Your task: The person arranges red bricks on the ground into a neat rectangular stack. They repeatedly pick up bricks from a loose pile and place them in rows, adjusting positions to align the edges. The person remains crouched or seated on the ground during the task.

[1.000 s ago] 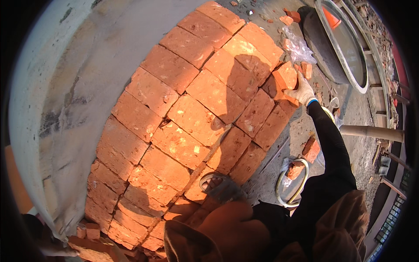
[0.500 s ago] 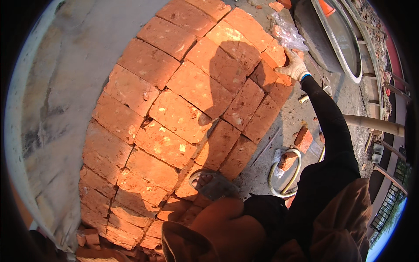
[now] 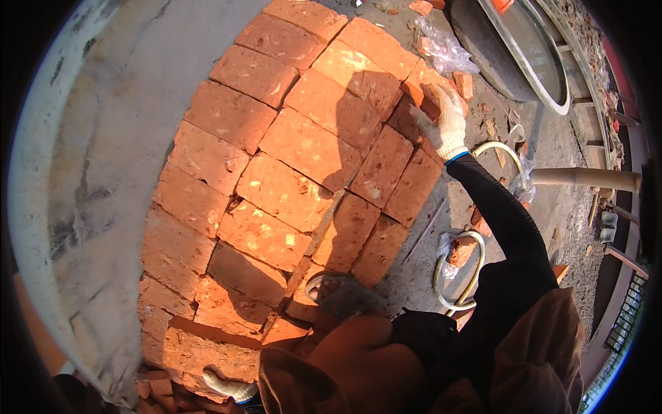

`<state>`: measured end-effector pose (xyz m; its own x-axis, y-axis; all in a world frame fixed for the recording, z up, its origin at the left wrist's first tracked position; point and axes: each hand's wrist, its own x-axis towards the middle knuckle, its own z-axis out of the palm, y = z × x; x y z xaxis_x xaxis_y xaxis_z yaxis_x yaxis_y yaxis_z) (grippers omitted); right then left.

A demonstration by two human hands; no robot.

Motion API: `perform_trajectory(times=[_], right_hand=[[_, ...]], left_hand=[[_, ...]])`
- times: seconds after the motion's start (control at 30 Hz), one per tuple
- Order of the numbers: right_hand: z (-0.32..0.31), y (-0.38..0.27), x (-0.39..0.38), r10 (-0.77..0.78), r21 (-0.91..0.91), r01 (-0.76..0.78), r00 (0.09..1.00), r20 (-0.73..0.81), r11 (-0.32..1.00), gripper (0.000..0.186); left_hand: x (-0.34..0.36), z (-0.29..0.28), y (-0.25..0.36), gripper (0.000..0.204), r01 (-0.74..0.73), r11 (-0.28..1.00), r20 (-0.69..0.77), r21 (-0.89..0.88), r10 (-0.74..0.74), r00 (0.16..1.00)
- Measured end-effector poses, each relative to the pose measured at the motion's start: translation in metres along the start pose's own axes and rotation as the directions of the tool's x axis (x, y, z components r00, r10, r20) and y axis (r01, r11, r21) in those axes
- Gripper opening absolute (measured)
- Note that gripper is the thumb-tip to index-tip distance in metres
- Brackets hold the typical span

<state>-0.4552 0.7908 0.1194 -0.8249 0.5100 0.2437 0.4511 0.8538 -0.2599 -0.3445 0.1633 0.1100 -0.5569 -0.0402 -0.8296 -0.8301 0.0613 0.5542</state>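
Red bricks lie flat in close rows under me. At the far right of these rows, my right hand, in a pale knitted glove, has its thumb and fingers around a brick. Part of that grip is hidden by the glove. My left hand, gloved too, shows only partly at the lower edge. Its fingers curl against the near side of a brick that has a dark gap behind it. The palm and thumb are hidden.
A grey slab borders the bricks on the left. To the right lie a pale hose, loose brick pieces, clear plastic and a pole. A large round basin stands far right. My foot rests among the bricks.
My right hand has moved from the far-right end of the bricks toward me and slightly left. My left hand has come into view at the lower edge, and a brick there has shifted.
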Motion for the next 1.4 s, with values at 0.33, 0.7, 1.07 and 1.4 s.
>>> perform_trajectory(times=[0.33, 0.7, 1.07, 1.4], right_hand=[[-0.07, -0.205, -0.167, 0.008, 0.602, -0.41, 0.831, 0.557, 0.685, 0.137], [-0.05, 0.013, -0.057, 0.034, -0.04, -0.024, 0.964, 0.264, 0.999, 0.102], [0.02, 0.071, -0.046, -0.217, -0.309, 0.272, 0.955, 0.201, 0.911, 0.119], [0.048, 0.127, -0.027, -0.266, -0.397, 0.316, 0.948, 0.178, 0.862, 0.089]], left_hand=[[0.004, 0.171, 0.089, 0.073, -0.091, 0.966, 0.353, 0.241, 0.0, 0.936], [0.02, 0.136, 0.131, 0.056, -0.718, 0.667, 0.33, 0.2, 0.644, 0.69], [-0.081, -0.049, -0.04, 0.088, -0.509, 0.797, -0.742, -0.325, 0.119, 0.66], [-0.169, -0.179, -0.003, 0.142, -0.872, 0.208, -0.856, -0.444, 0.19, 0.481]])
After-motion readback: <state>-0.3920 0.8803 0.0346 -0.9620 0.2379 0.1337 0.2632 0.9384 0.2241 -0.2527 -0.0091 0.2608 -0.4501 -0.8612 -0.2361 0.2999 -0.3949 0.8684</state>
